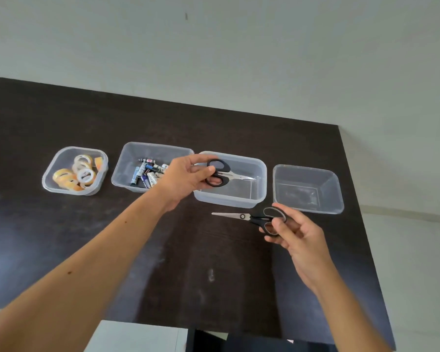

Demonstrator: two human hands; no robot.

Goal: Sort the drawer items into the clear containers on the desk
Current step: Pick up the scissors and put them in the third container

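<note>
Over the third clear container (261, 171), both hands grip scissors, left (186, 177) and right (294, 231); battery labels are unreadable.

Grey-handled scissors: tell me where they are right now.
In the head view, the grey-handled scissors are right of centre, held by the right hand above the dark desk, in front of the gap between the two rightmost clear containers, blades pointing left.

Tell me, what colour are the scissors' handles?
Black, on both scissors; the right pair's loops look grey inside. Head view.
</note>
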